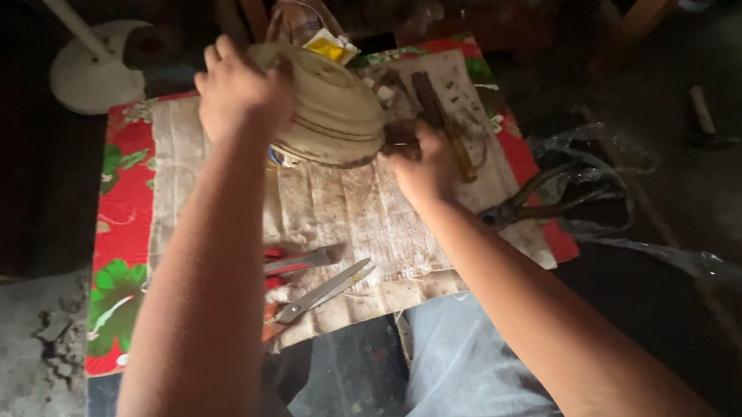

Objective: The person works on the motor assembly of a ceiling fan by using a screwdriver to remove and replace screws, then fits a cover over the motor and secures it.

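While scissors point(320, 295) lie on the cloth point(344, 221) nearer than both hands, the right hand point(427, 166) grips a tool point(401, 131) against the round disc point(331, 110), which the left hand point(239, 93) holds tilted above the table point(122, 220).

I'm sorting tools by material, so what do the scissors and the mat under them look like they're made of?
The scissors look like bare steel: grey blades with a dull shine. The mat beneath looks like worn cardboard, beige, stained and creased, though it could be coarse cloth. It lies on a glossy red flowered cover, probably plastic.
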